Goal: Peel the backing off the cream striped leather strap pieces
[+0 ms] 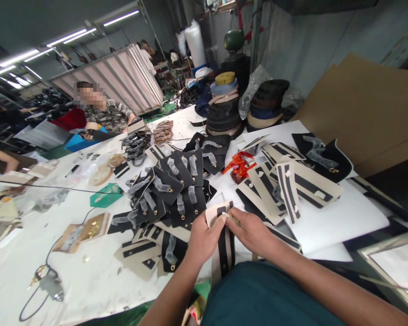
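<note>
Both my hands meet at the near edge of the table on one beige panel with black strips [226, 253]. Closed around the panel's upper left side is my left hand [206, 235], thumb on top. My right hand [246, 226] pinches at the same spot from the right, by a small pale piece [225, 216] too small to name. The panel's lower end hangs toward my lap. Just beyond my hands lies a heap of black panels [187, 167] with plastic-wrapped gold-coloured hardware. More beige panels with black strips [263, 190] are piled to the right.
An orange-red ribbon bundle [241, 166] lies mid-table. Rolls of strap [224, 106] are stacked at the back. Left are a green box [105, 194], a tray of small metal parts [83, 232] and a corded tool [51, 283]. Another person [105, 111] sits across the table.
</note>
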`<state>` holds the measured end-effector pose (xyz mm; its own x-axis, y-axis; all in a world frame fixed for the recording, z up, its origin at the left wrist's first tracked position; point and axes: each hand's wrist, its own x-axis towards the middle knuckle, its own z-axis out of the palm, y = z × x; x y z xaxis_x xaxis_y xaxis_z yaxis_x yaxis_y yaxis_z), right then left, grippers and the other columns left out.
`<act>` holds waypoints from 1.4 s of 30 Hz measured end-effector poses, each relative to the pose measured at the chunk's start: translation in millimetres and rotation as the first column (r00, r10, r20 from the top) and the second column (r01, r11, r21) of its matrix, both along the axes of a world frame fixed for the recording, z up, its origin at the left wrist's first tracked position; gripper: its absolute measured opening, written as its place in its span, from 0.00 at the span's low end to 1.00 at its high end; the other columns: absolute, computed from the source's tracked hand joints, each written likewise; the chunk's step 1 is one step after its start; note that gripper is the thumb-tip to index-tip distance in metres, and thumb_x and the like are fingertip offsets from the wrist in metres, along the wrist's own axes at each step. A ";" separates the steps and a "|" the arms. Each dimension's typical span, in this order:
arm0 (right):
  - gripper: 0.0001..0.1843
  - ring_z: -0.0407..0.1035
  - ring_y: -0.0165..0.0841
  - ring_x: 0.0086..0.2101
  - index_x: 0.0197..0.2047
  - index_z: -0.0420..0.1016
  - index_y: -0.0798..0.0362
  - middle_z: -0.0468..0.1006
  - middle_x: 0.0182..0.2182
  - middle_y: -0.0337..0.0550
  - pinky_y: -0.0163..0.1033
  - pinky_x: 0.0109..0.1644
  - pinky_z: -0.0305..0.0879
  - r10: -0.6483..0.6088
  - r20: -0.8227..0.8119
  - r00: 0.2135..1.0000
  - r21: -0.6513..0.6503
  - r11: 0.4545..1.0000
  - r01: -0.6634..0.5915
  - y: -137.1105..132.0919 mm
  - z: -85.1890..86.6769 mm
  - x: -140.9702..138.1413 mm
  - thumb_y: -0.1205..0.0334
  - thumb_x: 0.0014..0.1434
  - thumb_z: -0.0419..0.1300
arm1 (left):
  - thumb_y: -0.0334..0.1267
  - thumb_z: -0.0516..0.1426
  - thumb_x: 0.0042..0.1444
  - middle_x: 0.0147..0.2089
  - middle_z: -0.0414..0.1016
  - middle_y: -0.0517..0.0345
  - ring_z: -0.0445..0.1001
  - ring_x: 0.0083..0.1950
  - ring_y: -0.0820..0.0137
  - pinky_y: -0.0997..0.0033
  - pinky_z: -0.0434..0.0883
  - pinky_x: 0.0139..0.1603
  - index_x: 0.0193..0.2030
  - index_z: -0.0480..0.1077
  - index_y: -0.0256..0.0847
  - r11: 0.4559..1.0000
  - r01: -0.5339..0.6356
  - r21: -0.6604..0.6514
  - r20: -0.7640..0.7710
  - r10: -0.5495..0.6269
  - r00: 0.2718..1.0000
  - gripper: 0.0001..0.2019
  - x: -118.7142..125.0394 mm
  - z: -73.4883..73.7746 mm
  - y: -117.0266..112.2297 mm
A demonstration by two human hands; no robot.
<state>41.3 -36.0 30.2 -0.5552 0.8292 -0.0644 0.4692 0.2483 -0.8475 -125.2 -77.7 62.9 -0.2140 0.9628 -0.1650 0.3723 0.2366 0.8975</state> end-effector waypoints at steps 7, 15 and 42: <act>0.17 0.73 0.37 0.33 0.38 0.68 0.49 0.78 0.33 0.44 0.38 0.39 0.59 0.052 0.122 0.991 0.183 0.980 -0.074 -6.6 -9.6 -12.1 0.54 0.75 0.45 | 0.48 0.61 0.59 0.34 0.81 0.54 0.77 0.36 0.64 0.68 0.71 0.39 0.38 0.78 0.36 0.984 -0.171 0.054 -0.009 0.172 0.985 0.14 -2.4 -43.7 14.2; 0.13 0.71 0.32 0.31 0.47 0.75 0.50 0.76 0.31 0.38 0.35 0.37 0.64 0.201 -0.184 0.962 -0.208 0.949 -0.238 -23.0 -2.9 -13.7 0.53 0.72 0.53 | 0.50 0.65 0.52 0.42 0.84 0.45 0.80 0.40 0.58 0.62 0.74 0.44 0.42 0.79 0.34 0.964 -0.244 -0.109 0.227 0.263 0.938 0.20 -51.0 -138.8 41.3; 0.20 0.74 0.31 0.23 0.35 0.69 0.51 0.75 0.22 0.32 0.36 0.34 0.70 -0.061 -0.141 0.988 -0.583 0.812 -0.033 -19.5 -49.4 15.8 0.43 0.69 0.56 | 0.48 0.68 0.51 0.43 0.83 0.40 0.82 0.40 0.55 0.57 0.82 0.37 0.44 0.78 0.32 0.846 -0.258 -0.465 0.504 0.494 0.709 0.21 -4.6 -212.3 -51.2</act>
